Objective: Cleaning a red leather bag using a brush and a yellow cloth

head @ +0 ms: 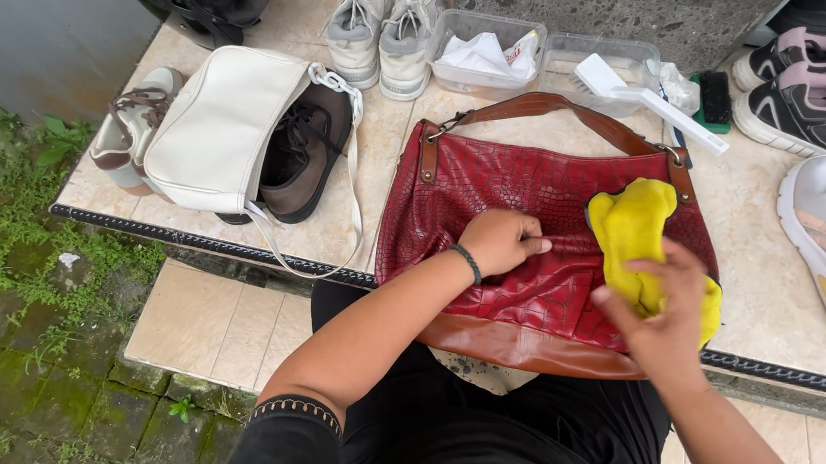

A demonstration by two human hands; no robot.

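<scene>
Black-clad lap and both forearms fill the near edge. Just past them, dark red crocodile-textured leather handbag [519, 239] with tan base and brown strap lies flat, its near bottom hanging over the tiled tabletop [777, 287] edge, long axis left to right, strap on the far side. Left hand [502, 240] rests mid-bag, fingers curled, pressing the leather down. Right hand [664, 313] sits on the bag's right part, closed around a crumpled yellow cloth [638, 233] that touches the red surface. Both hands directly on the bag, right one nearer the camera. Left of the bag: cream shoulder bag [222, 127] over brown lace-up shoes [297, 151]. Beyond the bag: grey sneakers [384, 26], clear plastic tubs [542, 52], white brush [650, 98]. Right: more sneakers [820, 96].
</scene>
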